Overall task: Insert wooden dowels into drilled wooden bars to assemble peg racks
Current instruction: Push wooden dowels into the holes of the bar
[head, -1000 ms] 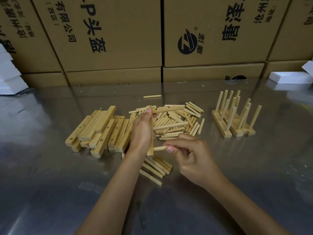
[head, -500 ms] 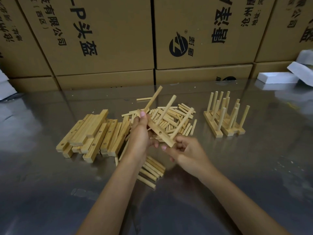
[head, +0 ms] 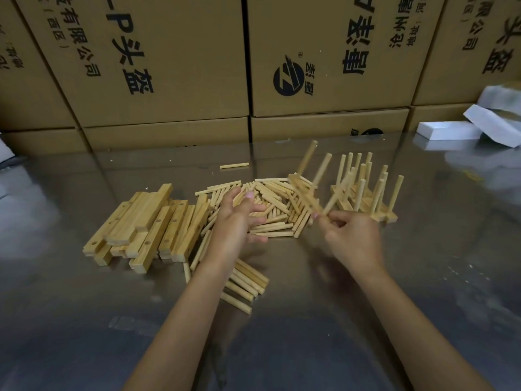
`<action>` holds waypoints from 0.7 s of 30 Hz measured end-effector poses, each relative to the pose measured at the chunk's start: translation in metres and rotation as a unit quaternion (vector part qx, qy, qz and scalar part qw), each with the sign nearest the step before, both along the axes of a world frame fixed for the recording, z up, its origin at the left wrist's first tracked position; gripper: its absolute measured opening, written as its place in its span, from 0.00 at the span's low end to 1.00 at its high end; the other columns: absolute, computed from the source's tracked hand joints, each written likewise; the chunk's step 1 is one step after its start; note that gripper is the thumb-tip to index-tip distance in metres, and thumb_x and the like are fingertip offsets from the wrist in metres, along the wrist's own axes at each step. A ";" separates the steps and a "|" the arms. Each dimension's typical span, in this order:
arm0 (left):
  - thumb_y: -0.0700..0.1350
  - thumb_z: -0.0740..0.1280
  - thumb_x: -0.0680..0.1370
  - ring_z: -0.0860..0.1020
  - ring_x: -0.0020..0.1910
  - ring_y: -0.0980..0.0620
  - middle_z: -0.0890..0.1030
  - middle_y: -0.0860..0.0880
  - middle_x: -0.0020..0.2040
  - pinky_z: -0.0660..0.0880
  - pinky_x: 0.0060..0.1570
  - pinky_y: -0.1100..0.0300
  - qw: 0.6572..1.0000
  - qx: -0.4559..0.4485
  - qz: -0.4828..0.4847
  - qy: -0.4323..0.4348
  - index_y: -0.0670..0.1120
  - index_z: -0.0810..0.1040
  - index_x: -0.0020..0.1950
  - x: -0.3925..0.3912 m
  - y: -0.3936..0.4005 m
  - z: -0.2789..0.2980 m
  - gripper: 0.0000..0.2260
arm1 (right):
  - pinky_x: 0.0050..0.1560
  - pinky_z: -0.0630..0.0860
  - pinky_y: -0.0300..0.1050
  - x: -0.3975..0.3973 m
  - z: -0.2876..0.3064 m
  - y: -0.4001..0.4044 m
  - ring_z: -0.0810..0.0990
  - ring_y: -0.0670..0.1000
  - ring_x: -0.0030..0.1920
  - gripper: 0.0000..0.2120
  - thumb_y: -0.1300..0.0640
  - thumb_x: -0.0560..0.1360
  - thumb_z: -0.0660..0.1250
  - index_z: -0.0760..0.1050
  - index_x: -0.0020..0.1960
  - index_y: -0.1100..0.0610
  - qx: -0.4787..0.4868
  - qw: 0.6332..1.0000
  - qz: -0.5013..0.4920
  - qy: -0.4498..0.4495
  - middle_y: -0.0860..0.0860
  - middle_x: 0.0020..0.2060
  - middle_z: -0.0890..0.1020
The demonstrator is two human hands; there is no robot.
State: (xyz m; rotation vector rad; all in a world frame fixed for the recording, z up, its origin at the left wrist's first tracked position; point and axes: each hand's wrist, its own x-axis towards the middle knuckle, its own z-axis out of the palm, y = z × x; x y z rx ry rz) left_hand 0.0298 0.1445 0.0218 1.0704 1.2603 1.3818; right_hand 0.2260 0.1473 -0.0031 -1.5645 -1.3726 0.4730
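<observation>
Wooden dowels (head: 270,210) lie heaped mid-table, drilled bars (head: 146,224) stacked just left of them. Right hand (head: 352,235) pinches one end of a blurred, tilted peg rack (head: 307,193) raised above the heap, beside the finished racks (head: 363,193). Left hand (head: 236,221) hovers over the dowels, fingers loosely spread, holding nothing.

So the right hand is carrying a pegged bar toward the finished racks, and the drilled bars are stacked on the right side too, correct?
Not quite. The head view shows the right hand carrying the pegged bar toward the finished racks, but the drilled bars are stacked on the left.
</observation>
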 end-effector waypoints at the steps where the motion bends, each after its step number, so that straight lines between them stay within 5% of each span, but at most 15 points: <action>1: 0.52 0.62 0.83 0.84 0.51 0.49 0.84 0.47 0.53 0.81 0.32 0.56 1.000 0.000 0.005 0.007 0.53 0.66 0.75 0.000 0.001 0.000 0.21 | 0.23 0.63 0.34 0.007 -0.001 0.003 0.73 0.42 0.26 0.19 0.49 0.74 0.71 0.76 0.27 0.54 -0.016 0.999 -0.038 -0.017 0.44 0.19 0.72; 4: 0.49 0.62 0.83 0.84 0.50 0.48 0.84 0.47 0.52 0.81 0.31 0.57 0.999 -0.006 0.015 0.029 0.53 0.66 0.74 -0.001 0.003 -0.002 0.19 | 0.36 0.68 0.40 0.024 -0.006 0.008 0.82 0.54 0.46 0.09 0.46 0.75 0.70 0.80 0.43 0.52 -0.071 0.986 -0.115 -0.099 0.49 0.34 0.78; 6: 0.46 0.62 0.83 0.83 0.48 0.49 0.83 0.48 0.51 0.81 0.31 0.58 0.999 -0.010 0.018 0.046 0.54 0.67 0.73 -0.002 0.004 -0.003 0.17 | 0.43 0.68 0.46 0.026 -0.011 0.011 0.79 0.62 0.50 0.14 0.46 0.74 0.70 0.75 0.54 0.53 -0.098 0.977 -0.124 -0.143 0.51 0.40 0.74; 12: 0.39 0.61 0.82 0.82 0.48 0.50 0.82 0.48 0.51 0.80 0.35 0.58 0.994 0.001 0.048 0.094 0.52 0.72 0.67 -0.011 0.005 -0.004 0.15 | 0.43 0.66 0.48 0.024 -0.015 0.013 0.77 0.60 0.48 0.15 0.46 0.73 0.71 0.68 0.51 0.52 -0.106 0.974 -0.118 -0.160 0.49 0.38 0.73; 15: 0.41 0.61 0.82 0.80 0.45 0.54 0.81 0.50 0.54 0.80 0.44 0.54 0.972 0.046 0.108 0.203 0.53 0.74 0.63 -0.023 0.002 0.000 0.13 | 0.44 0.68 0.48 0.023 -0.012 0.011 0.77 0.59 0.49 0.19 0.42 0.72 0.73 0.68 0.49 0.52 -0.113 0.976 -0.108 -0.153 0.50 0.40 0.77; 17: 0.41 0.61 0.82 0.79 0.46 0.54 0.80 0.51 0.56 0.78 0.47 0.54 0.918 0.094 0.173 0.345 0.51 0.74 0.65 -0.034 -0.001 0.003 0.13 | 0.43 0.69 0.49 0.023 -0.009 0.009 0.76 0.58 0.46 0.21 0.40 0.71 0.73 0.67 0.49 0.53 -0.122 0.975 -0.108 -0.148 0.48 0.37 0.75; 19: 0.41 0.63 0.80 0.77 0.56 0.47 0.80 0.47 0.58 0.74 0.56 0.49 0.821 0.113 0.251 0.499 0.47 0.76 0.65 -0.046 -0.003 0.004 0.13 | 0.43 0.69 0.49 0.024 -0.006 0.007 0.75 0.56 0.44 0.21 0.39 0.70 0.73 0.68 0.47 0.53 -0.133 0.974 -0.110 -0.145 0.47 0.35 0.73; 21: 0.44 0.64 0.78 0.72 0.64 0.41 0.77 0.41 0.62 0.67 0.61 0.44 0.733 0.030 0.302 0.609 0.43 0.76 0.65 -0.059 -0.005 0.006 0.15 | 0.44 0.71 0.49 0.024 -0.003 0.004 0.76 0.56 0.43 0.20 0.39 0.71 0.73 0.69 0.42 0.53 -0.150 0.973 -0.107 -0.140 0.49 0.36 0.75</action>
